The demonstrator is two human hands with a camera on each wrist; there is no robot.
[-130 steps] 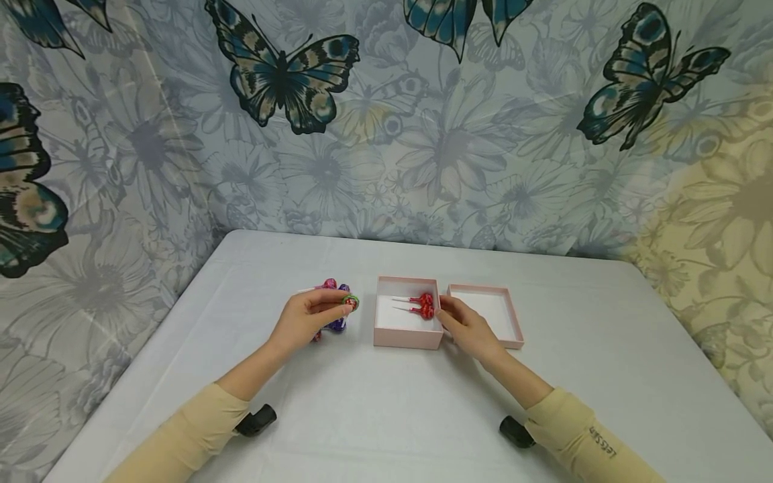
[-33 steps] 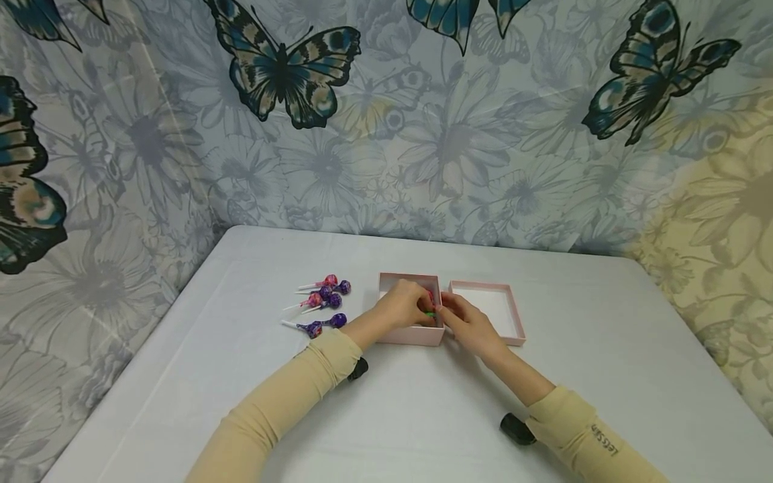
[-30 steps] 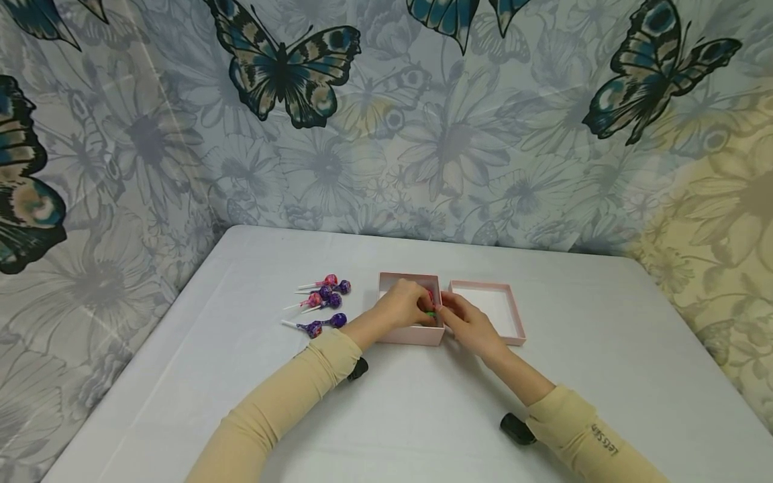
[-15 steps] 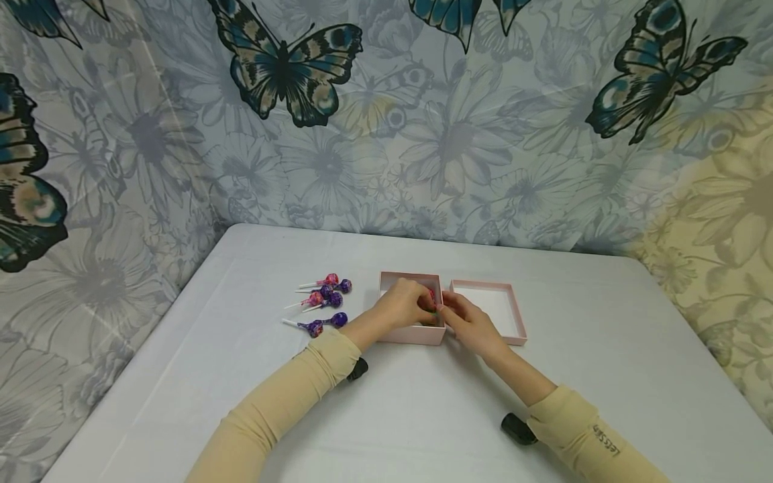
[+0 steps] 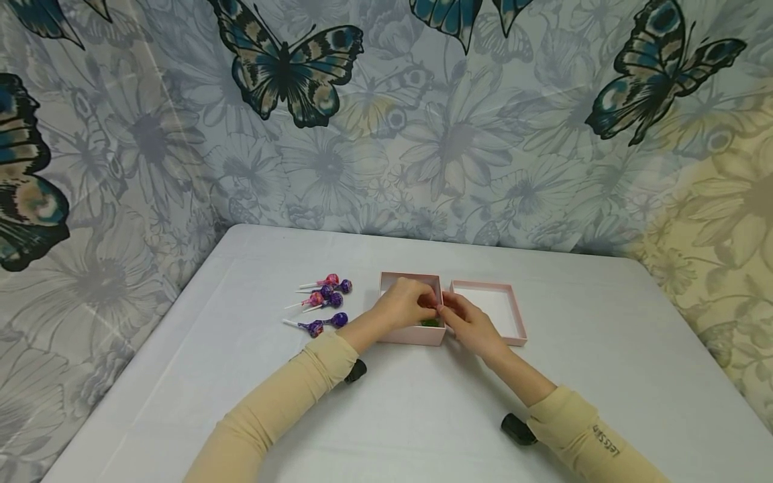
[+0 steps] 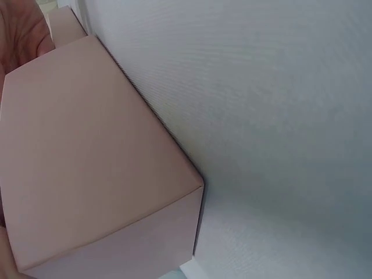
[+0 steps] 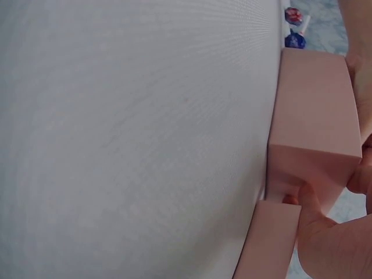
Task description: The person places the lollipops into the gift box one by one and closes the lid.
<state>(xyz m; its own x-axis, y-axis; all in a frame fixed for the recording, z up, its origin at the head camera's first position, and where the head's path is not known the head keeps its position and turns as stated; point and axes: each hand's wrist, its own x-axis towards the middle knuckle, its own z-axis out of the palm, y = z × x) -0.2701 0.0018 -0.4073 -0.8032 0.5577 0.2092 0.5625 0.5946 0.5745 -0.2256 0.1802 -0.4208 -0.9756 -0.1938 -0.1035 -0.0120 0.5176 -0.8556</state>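
In the head view my left hand point(image 5: 406, 303) reaches over the near wall into an open pink box point(image 5: 410, 336), its bent fingertips inside. A green-wrapped lollipop point(image 5: 431, 323) shows just below those fingertips, apart from them. The red lollipops in the box are hidden behind this hand. My right hand point(image 5: 473, 325) holds the box's right wall, with fingers against its outer side in the right wrist view. The left wrist view shows the box's outer faces point(image 6: 93, 157) and part of a palm, but not the left fingertips.
Several purple and pink lollipops point(image 5: 314, 328) lie left of the box on the white table point(image 5: 417, 409). The pink lid point(image 5: 521, 327) lies inside-up just right of the box, close to my right hand. A patterned cloth point(image 5: 386, 174) hangs behind the table.
From the left of the box, my left hand has carried the green lollipop into it. Over the last half second the lollipop has come down below the fingertips. My right hand has stayed put.
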